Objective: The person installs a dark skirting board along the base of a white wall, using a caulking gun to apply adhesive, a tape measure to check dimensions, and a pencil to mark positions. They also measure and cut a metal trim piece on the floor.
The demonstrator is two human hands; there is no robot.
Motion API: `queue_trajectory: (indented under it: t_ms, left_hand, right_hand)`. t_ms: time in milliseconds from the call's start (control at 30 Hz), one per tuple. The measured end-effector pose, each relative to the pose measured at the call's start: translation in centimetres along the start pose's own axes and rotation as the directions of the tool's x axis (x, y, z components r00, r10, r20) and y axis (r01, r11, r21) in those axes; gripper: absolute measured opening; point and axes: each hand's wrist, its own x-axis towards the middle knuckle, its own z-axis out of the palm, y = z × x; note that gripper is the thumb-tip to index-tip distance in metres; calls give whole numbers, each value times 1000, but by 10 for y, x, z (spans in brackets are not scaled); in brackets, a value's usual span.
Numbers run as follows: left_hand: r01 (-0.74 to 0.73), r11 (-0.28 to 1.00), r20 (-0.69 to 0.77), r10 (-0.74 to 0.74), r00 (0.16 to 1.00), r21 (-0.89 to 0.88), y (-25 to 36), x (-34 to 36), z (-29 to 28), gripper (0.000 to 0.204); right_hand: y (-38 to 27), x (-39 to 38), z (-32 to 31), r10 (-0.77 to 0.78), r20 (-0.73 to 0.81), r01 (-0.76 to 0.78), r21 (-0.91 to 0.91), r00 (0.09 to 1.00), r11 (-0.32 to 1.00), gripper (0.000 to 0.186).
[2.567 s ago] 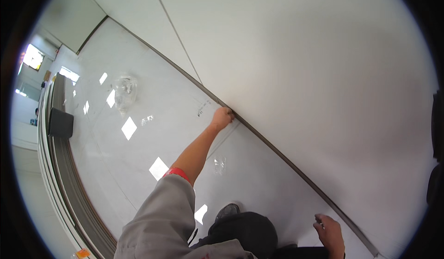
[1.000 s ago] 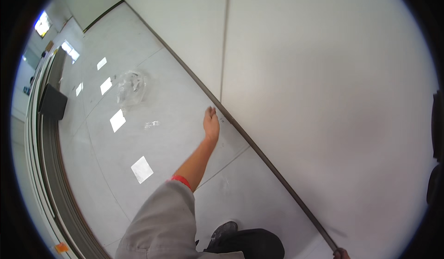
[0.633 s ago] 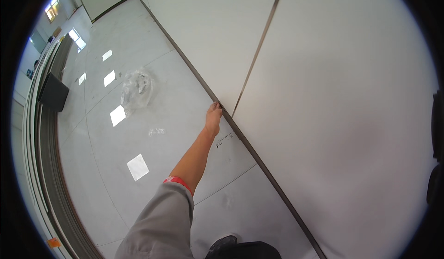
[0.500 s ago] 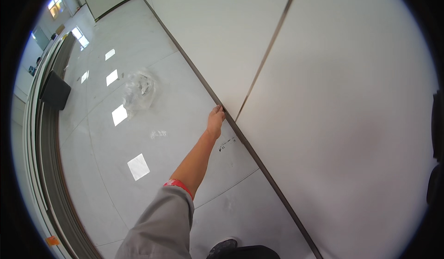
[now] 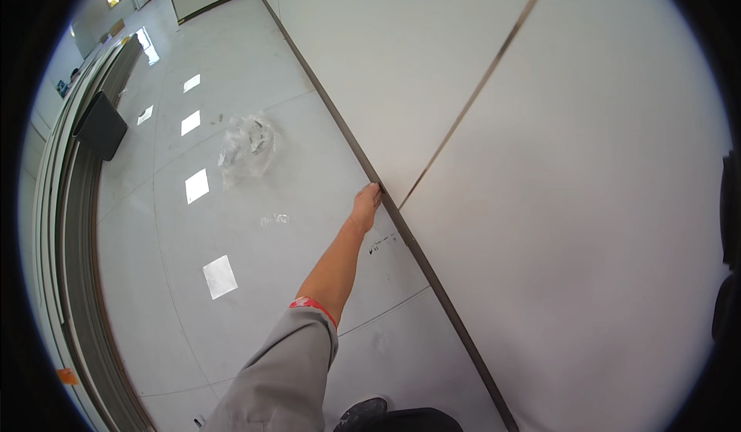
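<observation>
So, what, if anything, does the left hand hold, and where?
The left hand touches the left edge of the long grey-brown strip; whether it grips cannot be told.

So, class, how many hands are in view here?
1: the left hand, fingers at the dark strip along the foot of the white wall. The right hand is out of view.

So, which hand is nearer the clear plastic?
Left: the left hand is at the dark strip, right of the clear plastic; the right hand is out of view.
</observation>
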Motion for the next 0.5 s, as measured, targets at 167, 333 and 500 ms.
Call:
queue_trajectory:
  t_ms: [167, 333, 500]
  left_hand:
    - [-101, 990, -159, 117, 980, 101, -3, -30, -12, 40]
    - [165, 894, 139, -242, 960, 417, -143, -239, 96, 34]
    - [-557, 445, 670, -678, 301, 701, -222, -370, 145, 44]
  right_hand:
    - [65, -32, 23, 138, -47, -128, 172, 989, 977, 29]
    - [137, -99, 35, 170, -236, -188, -56, 957, 981, 26]
    - [151, -88, 72, 336, -147, -269, 350, 930, 897, 25]
